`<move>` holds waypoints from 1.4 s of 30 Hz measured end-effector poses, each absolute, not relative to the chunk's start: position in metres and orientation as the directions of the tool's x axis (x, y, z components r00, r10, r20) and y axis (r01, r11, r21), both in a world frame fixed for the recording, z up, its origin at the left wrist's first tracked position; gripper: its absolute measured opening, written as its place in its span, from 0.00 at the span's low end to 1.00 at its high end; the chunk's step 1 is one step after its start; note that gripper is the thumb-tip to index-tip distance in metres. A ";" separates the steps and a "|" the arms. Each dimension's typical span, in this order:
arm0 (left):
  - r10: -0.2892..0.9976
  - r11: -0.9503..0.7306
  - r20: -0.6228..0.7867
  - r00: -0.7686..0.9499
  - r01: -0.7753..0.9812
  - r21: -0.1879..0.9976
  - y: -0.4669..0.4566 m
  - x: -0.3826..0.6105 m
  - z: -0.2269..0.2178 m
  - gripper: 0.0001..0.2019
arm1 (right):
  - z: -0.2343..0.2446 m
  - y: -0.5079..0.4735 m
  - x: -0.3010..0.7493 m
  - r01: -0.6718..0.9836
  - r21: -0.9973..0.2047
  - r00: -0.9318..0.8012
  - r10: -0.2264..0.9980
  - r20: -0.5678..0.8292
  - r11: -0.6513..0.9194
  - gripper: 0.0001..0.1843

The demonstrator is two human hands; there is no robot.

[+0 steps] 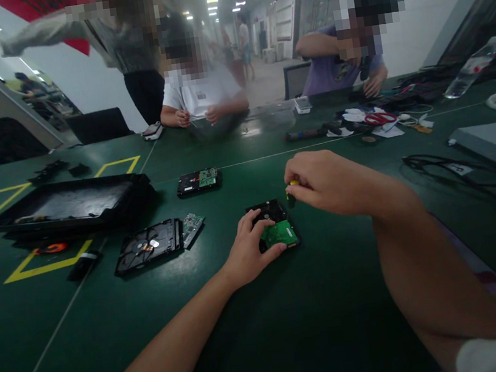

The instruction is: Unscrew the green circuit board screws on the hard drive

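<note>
A hard drive (285, 232) with a green circuit board lies on the green table in front of me. My left hand (256, 243) grips it, with fingers across the top and thumb at the near edge, covering its left part. Just right of the drive, my right hand (322, 185) is closed around a yellow-and-black screwdriver (293, 186). The screwdriver points down and its tip is not clear. To the left rest a bigger black hard drive (148, 247) and a loose circuit board (192, 228) touching or nearly touching it. Another hard drive (198, 182) lies farther back.
A large black plastic casing (66, 205) stands at the left, near yellow tape marks. A grey box (495, 142), black cables (439, 165) and a plastic bottle (474, 68) are at the right. People sit and stand across the table (268, 331).
</note>
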State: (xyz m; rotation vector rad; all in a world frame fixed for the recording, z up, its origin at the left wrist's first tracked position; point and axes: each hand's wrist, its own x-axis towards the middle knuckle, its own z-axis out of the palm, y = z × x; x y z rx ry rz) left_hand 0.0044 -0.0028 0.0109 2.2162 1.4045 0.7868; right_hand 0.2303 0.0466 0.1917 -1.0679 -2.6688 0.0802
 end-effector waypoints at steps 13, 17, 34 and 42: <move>0.909 -0.417 0.252 0.333 0.685 0.598 -0.001 0.004 0.006 0.26 | 0.186 0.053 0.233 0.600 -0.190 -0.751 0.629 0.202 0.777 0.18; 0.912 -0.410 0.244 0.331 0.684 0.604 -0.002 0.004 0.008 0.26 | 0.186 0.054 0.237 0.605 -0.152 -0.756 0.624 0.199 0.781 0.20; 0.904 -0.428 0.259 0.341 0.684 0.591 -0.002 0.003 0.007 0.25 | 0.189 0.051 0.234 0.634 -0.146 -0.731 0.650 0.209 0.760 0.04; 0.908 -0.417 0.252 0.334 0.688 0.593 -0.001 0.004 0.006 0.26 | 0.184 0.055 0.234 0.616 -0.129 -0.741 0.627 0.241 0.777 0.17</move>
